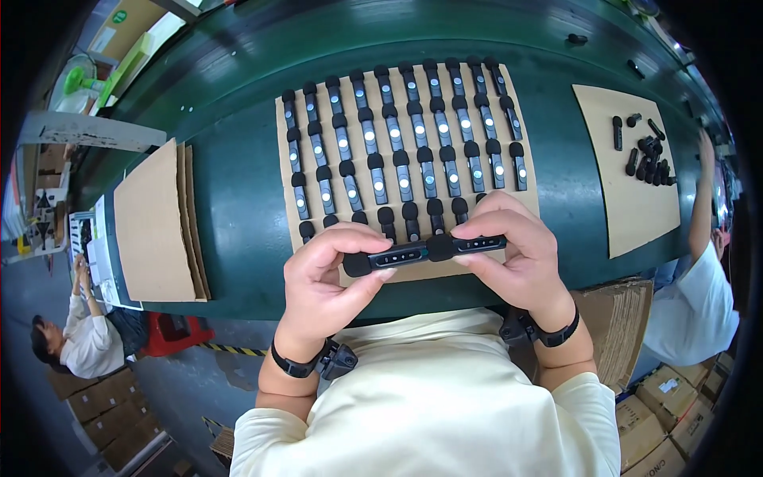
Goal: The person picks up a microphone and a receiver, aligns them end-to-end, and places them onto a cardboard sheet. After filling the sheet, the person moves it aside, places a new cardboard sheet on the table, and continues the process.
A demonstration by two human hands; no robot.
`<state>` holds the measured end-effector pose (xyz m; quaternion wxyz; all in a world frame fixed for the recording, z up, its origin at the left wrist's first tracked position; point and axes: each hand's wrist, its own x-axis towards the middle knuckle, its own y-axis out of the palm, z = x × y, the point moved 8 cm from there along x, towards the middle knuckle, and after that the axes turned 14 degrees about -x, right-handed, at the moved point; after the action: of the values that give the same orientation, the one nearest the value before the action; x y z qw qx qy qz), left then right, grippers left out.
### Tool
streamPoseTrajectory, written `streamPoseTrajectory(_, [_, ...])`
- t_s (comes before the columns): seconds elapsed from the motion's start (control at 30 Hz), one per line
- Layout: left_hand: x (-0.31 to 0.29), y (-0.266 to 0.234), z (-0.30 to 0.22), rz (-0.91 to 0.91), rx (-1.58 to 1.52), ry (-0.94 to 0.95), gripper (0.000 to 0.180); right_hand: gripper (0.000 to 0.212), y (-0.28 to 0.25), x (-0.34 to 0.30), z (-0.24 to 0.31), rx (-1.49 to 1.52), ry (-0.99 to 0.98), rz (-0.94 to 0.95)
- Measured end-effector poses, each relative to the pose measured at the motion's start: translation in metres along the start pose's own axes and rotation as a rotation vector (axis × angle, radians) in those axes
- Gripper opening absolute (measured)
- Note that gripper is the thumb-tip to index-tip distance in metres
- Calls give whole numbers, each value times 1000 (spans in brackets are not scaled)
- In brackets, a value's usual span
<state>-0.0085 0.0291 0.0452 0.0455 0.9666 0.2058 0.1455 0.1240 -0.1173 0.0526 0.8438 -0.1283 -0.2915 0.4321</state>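
My left hand (327, 270) pinches a black wireless clip-on microphone (397, 256) between thumb and fingers, its round foam cap toward the left. A second one, a matching microphone (478, 245), is gripped by my right hand (515, 248); its foam cap meets the end of the first. The two lie nearly in line, with rows of small marks or holes showing on their sides. Beneath and beyond them, several rows of the same microphones (428, 176), each with a pale round spot, cover a cardboard sheet (421, 272). My hands hide part of the nearest row.
Brown cardboard panels (155, 226) stand at the left on the green table (242, 199). Another cardboard sheet (628, 211) at the right bears a loose pile of black microphones (653, 165). Co-workers sit at the far left (91, 346) and far right (699, 306). Cartons (668, 397) lie lower right.
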Motion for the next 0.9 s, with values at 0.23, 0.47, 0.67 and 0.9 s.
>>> streamPoseTrajectory(0.23, [5, 3, -9, 3, 89, 79, 28, 27, -2, -1, 7, 0, -40, -2])
streamPoseTrajectory(0.47, [10, 12, -6, 105, 328, 114, 28, 35, -9, -8, -5, 275, 86, -210])
streamPoseTrajectory(0.67, [11, 9, 15, 74, 66, 24, 29, 47, -8, -2, 10, -180, -96, -63])
streamPoseTrajectory(0.9, [9, 19, 23, 49, -38, -26, 27, 46, 17, 4, 21, -170, -74, -24])
